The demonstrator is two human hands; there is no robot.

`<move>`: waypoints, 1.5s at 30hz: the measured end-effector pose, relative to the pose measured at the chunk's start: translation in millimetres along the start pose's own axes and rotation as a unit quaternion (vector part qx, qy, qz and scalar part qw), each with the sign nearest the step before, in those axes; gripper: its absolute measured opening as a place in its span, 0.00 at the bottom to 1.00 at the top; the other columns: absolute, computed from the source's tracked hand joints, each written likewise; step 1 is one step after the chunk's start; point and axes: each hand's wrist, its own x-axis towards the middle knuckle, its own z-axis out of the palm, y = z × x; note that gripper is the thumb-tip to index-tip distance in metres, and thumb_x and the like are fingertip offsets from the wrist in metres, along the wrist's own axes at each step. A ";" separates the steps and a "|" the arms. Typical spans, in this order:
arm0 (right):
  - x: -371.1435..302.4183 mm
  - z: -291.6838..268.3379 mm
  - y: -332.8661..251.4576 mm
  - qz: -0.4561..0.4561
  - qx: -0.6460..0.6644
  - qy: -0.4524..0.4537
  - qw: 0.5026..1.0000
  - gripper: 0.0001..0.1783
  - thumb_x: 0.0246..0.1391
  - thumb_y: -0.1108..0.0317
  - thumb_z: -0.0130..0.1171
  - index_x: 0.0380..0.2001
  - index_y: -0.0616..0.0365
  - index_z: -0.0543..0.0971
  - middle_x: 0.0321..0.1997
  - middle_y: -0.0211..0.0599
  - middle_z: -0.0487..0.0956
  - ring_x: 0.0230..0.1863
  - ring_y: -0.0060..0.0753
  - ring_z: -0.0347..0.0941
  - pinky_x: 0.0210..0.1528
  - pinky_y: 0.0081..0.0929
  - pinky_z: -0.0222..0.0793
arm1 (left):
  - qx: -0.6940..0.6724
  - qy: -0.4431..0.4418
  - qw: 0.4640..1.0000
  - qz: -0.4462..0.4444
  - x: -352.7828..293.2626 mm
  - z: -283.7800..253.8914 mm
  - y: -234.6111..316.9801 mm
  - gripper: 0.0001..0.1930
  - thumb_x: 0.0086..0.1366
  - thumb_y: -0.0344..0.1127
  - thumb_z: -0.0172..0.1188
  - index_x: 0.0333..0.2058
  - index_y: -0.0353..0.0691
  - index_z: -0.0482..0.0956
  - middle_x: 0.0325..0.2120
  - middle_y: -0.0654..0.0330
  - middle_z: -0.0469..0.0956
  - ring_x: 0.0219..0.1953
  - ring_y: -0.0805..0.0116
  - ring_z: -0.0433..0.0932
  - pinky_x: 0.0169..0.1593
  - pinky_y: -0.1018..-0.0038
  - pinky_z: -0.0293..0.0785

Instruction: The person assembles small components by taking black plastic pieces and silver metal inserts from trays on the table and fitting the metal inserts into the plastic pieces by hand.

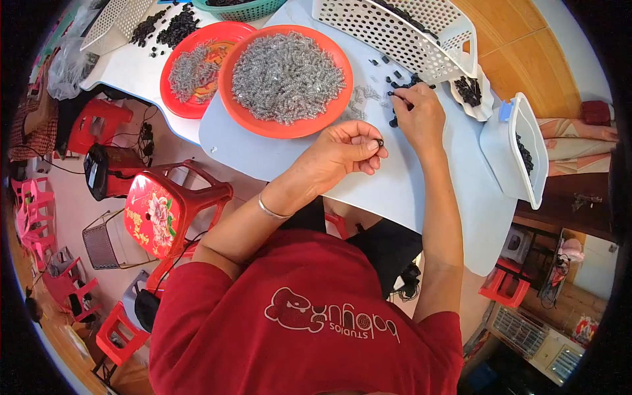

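Note:
My left hand is closed, with a small black plastic part pinched between thumb and forefinger. To its right, my right hand pinches another small black part just above the table. Loose black parts lie around the right fingertips, some partly hidden by that hand. Between the hands and the plate, clear small pieces are scattered on the tabletop. An orange plate left of them is heaped with grey, coil-like springs.
Beside the orange plate, a red plate carries more springs. A white perforated basket, a small white dish and a white tub hold dark parts. Black heaps lie far left near a green basket. A red stool stands left.

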 end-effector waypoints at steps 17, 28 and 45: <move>6.5 -5.3 -4.0 0.010 0.033 -0.006 0.999 0.07 0.48 0.72 0.59 0.32 0.56 0.83 0.30 0.35 0.78 0.32 0.37 0.75 0.35 0.31 0.69 | -0.004 -0.008 1.000 -0.007 -1.4 -3.4 -0.9 0.07 0.66 0.33 0.58 0.40 0.39 0.75 0.32 0.58 0.80 0.29 0.73 0.78 0.35 0.76 0.77; 21.3 -8.3 -12.0 -0.057 -0.026 -0.096 0.993 0.08 0.46 0.73 0.62 0.32 0.54 0.83 0.31 0.33 0.78 0.36 0.38 0.75 0.38 0.32 0.70 | -0.004 -0.008 1.000 -0.015 -1.3 -2.2 -0.2 0.06 0.67 0.34 0.56 0.40 0.41 0.75 0.32 0.60 0.80 0.28 0.74 0.77 0.33 0.77 0.74; -40.0 -53.4 -26.6 0.110 0.537 -0.217 0.808 0.05 0.56 0.75 0.58 0.36 0.63 0.77 0.33 0.26 0.76 0.35 0.15 0.70 0.39 0.17 0.67 | 0.015 -0.003 1.000 0.013 0.9 0.9 0.2 0.08 0.68 0.32 0.55 0.43 0.38 0.73 0.33 0.56 0.80 0.32 0.69 0.80 0.35 0.75 0.76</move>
